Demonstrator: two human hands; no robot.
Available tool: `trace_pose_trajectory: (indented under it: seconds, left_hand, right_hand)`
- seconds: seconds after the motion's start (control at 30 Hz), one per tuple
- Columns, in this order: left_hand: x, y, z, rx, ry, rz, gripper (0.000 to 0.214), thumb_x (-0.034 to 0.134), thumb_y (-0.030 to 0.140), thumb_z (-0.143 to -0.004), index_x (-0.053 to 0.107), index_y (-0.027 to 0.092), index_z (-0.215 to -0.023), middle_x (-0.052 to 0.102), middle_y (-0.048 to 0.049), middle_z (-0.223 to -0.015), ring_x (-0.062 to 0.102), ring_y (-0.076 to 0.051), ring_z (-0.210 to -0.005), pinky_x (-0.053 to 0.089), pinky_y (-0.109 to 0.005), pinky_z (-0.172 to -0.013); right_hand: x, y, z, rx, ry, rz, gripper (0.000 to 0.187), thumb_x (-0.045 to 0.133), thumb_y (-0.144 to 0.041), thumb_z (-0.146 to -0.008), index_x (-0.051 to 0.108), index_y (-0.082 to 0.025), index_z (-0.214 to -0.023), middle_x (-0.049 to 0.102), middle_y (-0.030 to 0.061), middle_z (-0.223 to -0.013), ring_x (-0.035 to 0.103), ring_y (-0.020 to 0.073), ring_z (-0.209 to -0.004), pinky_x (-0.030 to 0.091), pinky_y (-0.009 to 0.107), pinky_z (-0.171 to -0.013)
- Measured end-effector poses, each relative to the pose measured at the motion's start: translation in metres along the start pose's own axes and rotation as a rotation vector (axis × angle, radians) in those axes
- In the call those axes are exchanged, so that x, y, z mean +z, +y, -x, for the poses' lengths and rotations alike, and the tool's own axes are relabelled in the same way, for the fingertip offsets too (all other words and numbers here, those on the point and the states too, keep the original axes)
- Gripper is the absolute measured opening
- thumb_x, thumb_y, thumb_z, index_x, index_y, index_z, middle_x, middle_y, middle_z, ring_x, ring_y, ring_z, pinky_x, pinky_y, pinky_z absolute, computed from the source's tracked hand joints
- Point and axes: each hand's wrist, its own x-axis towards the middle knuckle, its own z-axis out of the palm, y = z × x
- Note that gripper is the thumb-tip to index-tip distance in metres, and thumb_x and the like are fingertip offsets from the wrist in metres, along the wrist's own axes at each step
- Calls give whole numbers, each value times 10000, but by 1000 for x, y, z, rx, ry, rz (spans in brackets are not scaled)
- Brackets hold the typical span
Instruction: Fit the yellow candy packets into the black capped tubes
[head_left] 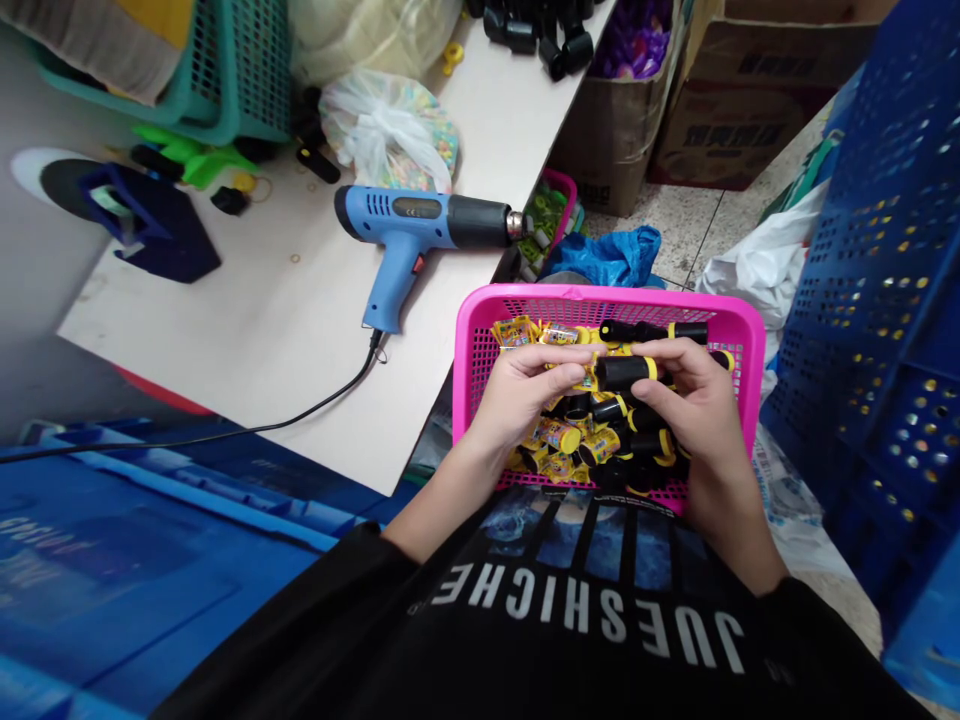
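Over the pink basket [609, 293], my right hand [701, 405] grips a small black cylinder [624, 374] with a yellow rim, thumb below and fingers above. My left hand [517, 395] is closed in a pinch at the cylinder's left end, on a printed yellow plastic sleeve [588, 376] that is partly hidden by the thumb and fingers. Beneath both hands the basket holds many black cylinders with yellow rims, some wrapped in printed sleeves, such as one sleeved cylinder [559, 434].
A blue heat gun [420, 220] lies on the white table [315, 300], its cord running left. Behind it sit a knotted plastic bag [394, 130] and a tape dispenser [150, 215]. Blue crates [870, 300] stand at right; cardboard boxes [739, 110] are behind.
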Motion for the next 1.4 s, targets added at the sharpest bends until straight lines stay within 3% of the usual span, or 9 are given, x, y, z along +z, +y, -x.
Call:
trace_pose_trajectory:
  seconds: [0.2,0.37,0.47,0.63,0.8,0.97,1.03,1.23,1.4]
  left_hand:
    - [1,2,2,-55,-38,-51,221,907,458,-714,845,299,-855,826,-42,-1076,773,-247,-1032,604,-464,-1001]
    - [0,1,2,80,-67,-222,218,881,524,-734,842,344,-853,745,-10,-1294,676,-260,-1223,511,-511,-1125]
    - [1,1,2,155,-34,-331,293,854,593,-737,831,327,-857,713,-24,-1285,661,-249,-1176,521,-487,-1094]
    - [7,3,4,169,43,-318,547,875,524,-740,710,313,-1217,722,-38,-1156,682,-220,-1098,570,-384,-983]
    - [9,2,3,8,-52,-213,415,901,419,-723,733,229,-1051,757,-44,-1090,723,-182,-914,605,-311,-824]
    - [12,-3,4,-60,-99,-55,379,925,325,-702,761,239,-1032,762,-23,-1125,722,-152,-902,591,-281,-821]
    - [16,-4,5,-28,-100,-45,350,932,299,-693,779,238,-1002,769,-24,-1133,721,-164,-975,579,-274,-860]
    - [24,-6,10,36,11,-59,347,946,266,-669,800,247,-983,778,-10,-1083,705,-162,-1023,555,-264,-922]
    - [25,-9,11,-30,-51,2,322,907,278,-738,781,266,-1033,742,8,-1097,687,-117,-913,549,-237,-855]
  right_hand:
    - [1,-2,-1,136,-77,-84,371,768,-577,-838,742,-273,-1049,713,1,-825,678,189,-768,541,326,-701]
    - [4,-4,-1,34,-1,79,304,793,-473,-845,743,-285,-1079,748,1,-919,665,177,-769,551,343,-751]
    - [5,-2,0,0,-36,69,319,819,-460,-826,739,-298,-1089,769,8,-993,695,195,-837,565,374,-815]
    - [10,4,3,-46,14,20,372,841,-446,-816,714,-323,-1143,761,28,-1108,714,238,-1019,564,429,-941]
    - [16,5,3,-92,-37,-45,407,819,-581,-788,707,-319,-1079,715,69,-1185,673,280,-1155,588,444,-940]
    - [25,7,4,202,-203,-340,557,385,-708,-998,606,-320,-1332,645,78,-1385,643,255,-1264,587,440,-999]
    - [30,8,5,254,-248,-381,580,347,-708,-1009,610,-306,-1333,668,74,-1348,660,252,-1231,588,435,-996]
    - [34,9,5,37,-107,-141,438,459,-635,-1014,672,-293,-1187,696,58,-1223,639,250,-1189,510,429,-1080]
    - [32,7,4,69,-132,-179,465,416,-659,-1018,636,-300,-1216,678,49,-1194,646,240,-1139,524,407,-1032]
